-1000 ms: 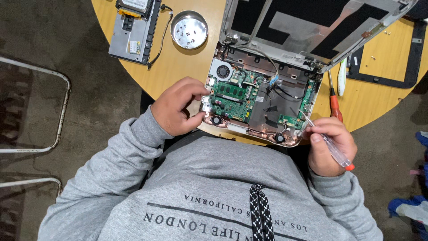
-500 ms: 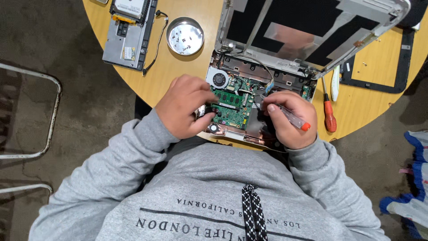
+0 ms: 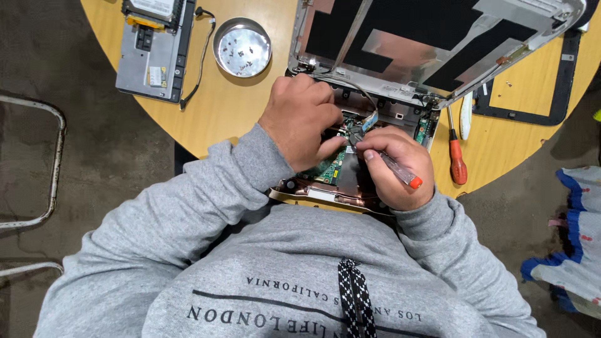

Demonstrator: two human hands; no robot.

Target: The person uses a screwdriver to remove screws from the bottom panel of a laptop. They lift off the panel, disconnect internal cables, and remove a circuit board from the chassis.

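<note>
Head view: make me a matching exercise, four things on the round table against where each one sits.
Things:
1. round metal dish
2. clear-handled screwdriver
3. red-handled screwdriver
4. black bezel frame

Places:
A. held in the right hand
B. at the table's right edge, beyond the lid
C. lying on the table just right of the opened laptop
D. left of the laptop, with small screws inside

Pairs: 1-D, 2-A, 3-C, 4-B

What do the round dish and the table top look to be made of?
Round dish: likely metal, with a shiny, mirror-like silver finish and small screws lying inside. Table top: looks like wood or wood laminate, smooth and yellow-brown with faint grain; which one cannot be told.
</note>
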